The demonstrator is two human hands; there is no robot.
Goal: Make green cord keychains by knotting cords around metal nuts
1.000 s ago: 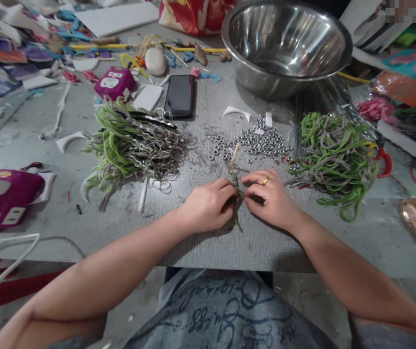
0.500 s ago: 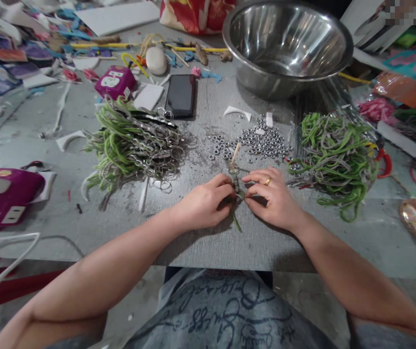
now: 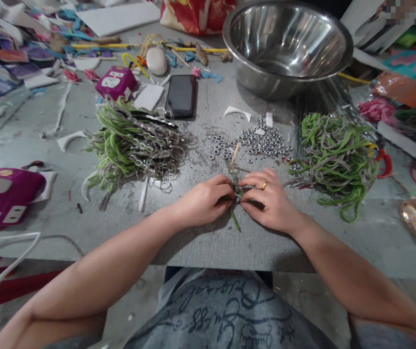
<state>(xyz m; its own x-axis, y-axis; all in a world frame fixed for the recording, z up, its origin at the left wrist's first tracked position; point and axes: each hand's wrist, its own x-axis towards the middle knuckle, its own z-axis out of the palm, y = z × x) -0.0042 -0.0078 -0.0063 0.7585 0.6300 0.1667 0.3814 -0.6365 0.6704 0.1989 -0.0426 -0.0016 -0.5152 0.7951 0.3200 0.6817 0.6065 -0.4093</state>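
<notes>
Between my hands, near the table's front edge, lies a short green and grey cord (image 3: 236, 220) with a small knotted part and bits of shiny metal on it. My left hand (image 3: 208, 199) is closed, its thumb and fingers pinching the cord from the left. From the right, my right hand (image 3: 271, 201), with a gold ring on one finger, pinches the same knotted part. The fingertips hide much of the knot. Just beyond, a thin wooden stick (image 3: 234, 156) stands at the cord's far end. Many small metal nuts (image 3: 262, 140) are scattered behind it.
A bundle of green and grey cords with metal rings (image 3: 135, 140) lies left; loose cords (image 3: 339, 155) lie right beside red-handled scissors (image 3: 386, 162). Farther back are a phone (image 3: 181, 96) and a steel bowl (image 3: 288, 80). Purple boxes (image 3: 15, 196) sit at the left.
My right hand has shifted slightly left, and its fingers have closed in on the knotted part of the cord. My left hand stays nearly in place.
</notes>
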